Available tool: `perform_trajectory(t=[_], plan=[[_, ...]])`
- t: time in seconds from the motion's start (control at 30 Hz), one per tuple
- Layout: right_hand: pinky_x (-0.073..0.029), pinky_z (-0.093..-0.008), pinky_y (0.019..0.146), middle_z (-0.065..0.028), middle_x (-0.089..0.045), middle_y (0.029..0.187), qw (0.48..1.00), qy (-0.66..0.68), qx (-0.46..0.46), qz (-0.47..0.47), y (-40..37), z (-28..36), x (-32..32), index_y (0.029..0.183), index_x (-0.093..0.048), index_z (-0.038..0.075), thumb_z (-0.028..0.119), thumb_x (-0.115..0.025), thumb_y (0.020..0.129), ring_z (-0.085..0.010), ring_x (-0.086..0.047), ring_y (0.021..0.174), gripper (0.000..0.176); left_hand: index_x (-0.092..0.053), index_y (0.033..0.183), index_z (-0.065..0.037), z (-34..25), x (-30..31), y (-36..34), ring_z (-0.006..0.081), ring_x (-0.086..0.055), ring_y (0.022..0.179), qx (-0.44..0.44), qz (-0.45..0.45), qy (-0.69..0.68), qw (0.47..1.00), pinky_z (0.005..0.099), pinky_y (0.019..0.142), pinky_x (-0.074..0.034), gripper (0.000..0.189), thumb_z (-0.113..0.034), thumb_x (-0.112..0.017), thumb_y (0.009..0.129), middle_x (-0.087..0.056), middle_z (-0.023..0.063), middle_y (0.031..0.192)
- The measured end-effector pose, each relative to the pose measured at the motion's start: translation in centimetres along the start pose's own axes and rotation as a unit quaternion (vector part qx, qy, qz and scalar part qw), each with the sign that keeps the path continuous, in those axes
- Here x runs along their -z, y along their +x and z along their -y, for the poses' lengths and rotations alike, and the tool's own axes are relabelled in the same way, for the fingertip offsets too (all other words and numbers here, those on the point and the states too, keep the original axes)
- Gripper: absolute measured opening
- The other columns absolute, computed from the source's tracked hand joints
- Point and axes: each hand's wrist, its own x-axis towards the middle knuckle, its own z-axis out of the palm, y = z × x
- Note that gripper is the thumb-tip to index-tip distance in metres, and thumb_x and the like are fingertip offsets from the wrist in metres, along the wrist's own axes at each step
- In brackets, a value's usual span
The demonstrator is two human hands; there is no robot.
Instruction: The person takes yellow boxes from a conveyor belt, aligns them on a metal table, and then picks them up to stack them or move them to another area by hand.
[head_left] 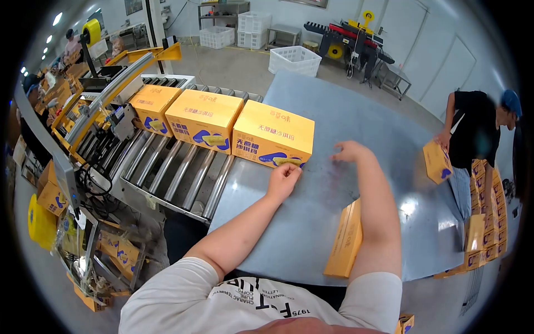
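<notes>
A yellow carton (273, 133) with blue print rests at the end of the roller line, partly on the metal table (334, 106). My left hand (285, 181) is at its lower front edge, fingers closed in a pinch; whether something is between them is hidden. To the right of that carton my right hand (353, 151) hovers over the table, fingers bent but apart, holding nothing. Another yellow carton (344, 242) lies on the table close to my body, partly covered by my right forearm.
Two more cartons, a middle one (206, 119) and a far one (156, 108), sit on the rollers (178, 172) beside a taping machine (119, 119). At right, a co-worker (473, 128) holds a carton (438, 161) near stacked cartons (492, 222). A white crate (295, 60) stands behind the table.
</notes>
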Motion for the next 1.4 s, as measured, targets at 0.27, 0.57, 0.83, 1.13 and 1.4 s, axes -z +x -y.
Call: perform_trajectory(t=[0.27,0.57,0.83,1.13,1.4], plan=[[-0.042,-0.0422,0.108,-0.0163,-0.055,0.141,1.0,-0.011,-0.003,0.0,0.8,-0.7,-0.4,0.14,-0.055,0.012,0.052,-0.073,0.079,-0.0334,-0.05,0.132,0.075,-0.038,0.148,-0.003,-1.1,1.2,0.5,0.0339,-0.052,0.127,0.132,0.31,-0.406,0.849,0.0435,0.106,-0.042,0.089,-0.071,-0.032,0.091,-0.051,0.022,0.14],[-0.041,-0.0426,0.109,-0.0166,-0.054,0.142,1.0,0.005,-0.005,0.001,0.5,-0.8,-0.4,0.141,-0.054,0.012,0.051,-0.073,0.079,-0.0326,-0.05,0.132,0.075,-0.021,0.156,-0.007,-4.3,1.4,-0.3,0.0493,-0.023,0.145,0.228,0.371,-0.564,0.701,0.0553,0.117,-0.025,0.138,-0.103,-0.036,0.058,-0.021,0.0303,0.157],[-0.044,-0.0397,0.105,-0.0178,-0.059,0.136,1.0,0.008,-0.004,-0.008,0.5,-0.8,-0.5,0.141,-0.054,0.011,0.046,-0.075,0.079,-0.0319,-0.057,0.124,0.074,-0.02,0.157,-0.009,-4.4,1.3,-0.5,0.0501,-0.021,0.145,0.248,0.398,-0.557,0.686,0.0561,0.117,-0.025,0.146,-0.107,-0.029,0.05,-0.019,0.0303,0.158],[-0.046,-0.0417,0.102,-0.0175,-0.061,0.132,0.993,-0.001,-0.03,-0.111,-0.4,0.0,0.4,0.136,-0.058,0.011,0.041,-0.075,0.08,-0.0336,-0.058,0.123,0.066,-0.022,0.156,-0.007,-4.8,1.3,-0.6,0.0498,-0.026,0.143,0.237,0.385,-0.559,0.695,0.0557,0.117,-0.024,0.144,-0.107,-0.02,0.053,-0.025,0.0297,0.155],[-0.044,-0.0437,0.105,-0.0125,-0.058,0.137,0.977,0.006,-0.046,-0.209,0.4,-1.0,0.3,0.135,-0.058,0.017,0.041,-0.071,0.083,-0.0303,-0.053,0.129,0.059,-0.026,0.152,-0.007,-5.1,1.2,-0.7,0.0473,-0.029,0.139,0.239,0.372,-0.552,0.707,0.0532,0.115,-0.028,0.137,-0.105,-0.024,0.056,-0.028,0.0286,0.151]])
